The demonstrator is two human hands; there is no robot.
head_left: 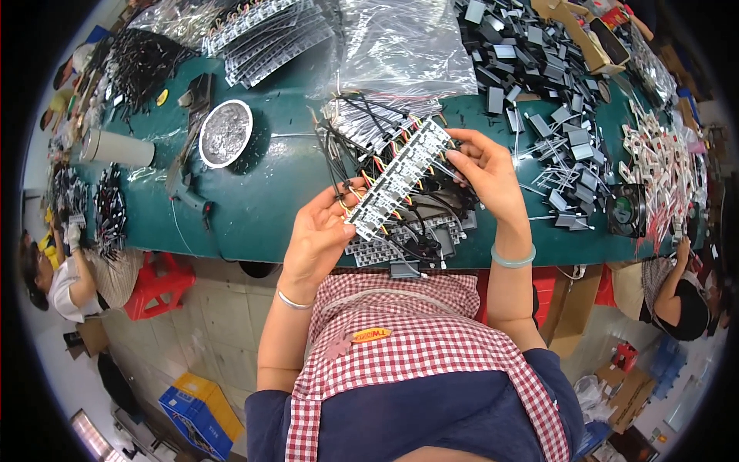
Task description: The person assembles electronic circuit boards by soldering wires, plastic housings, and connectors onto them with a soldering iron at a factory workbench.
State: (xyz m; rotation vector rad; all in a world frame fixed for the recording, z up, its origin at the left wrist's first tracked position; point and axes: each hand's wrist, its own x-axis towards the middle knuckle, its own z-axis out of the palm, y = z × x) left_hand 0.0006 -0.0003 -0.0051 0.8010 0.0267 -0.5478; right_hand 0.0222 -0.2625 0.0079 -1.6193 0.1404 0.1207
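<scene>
Between my two hands is a long white circuit board strip (402, 175), tilted with its right end farther away. Colored wires and black cables stick out along both of its long edges. My left hand (317, 232) grips the near left end, thumb on top. At the far right end, my right hand (486, 175) pinches the strip between thumb and fingers. Beneath it lie more board strips (371, 252) with black cables, partly hidden by the held one. A small grey-black box (405, 269) with a cable sits at the table's front edge.
A white bowl of silvery bits (225, 133) and a soldering iron-like tool (192, 202) are to the left, near a white cylinder (118, 148). Stacked boards (281, 48) and a clear plastic bag (408, 50) lie behind. Many small black boxes (531, 54) and a fan (626, 210) are right.
</scene>
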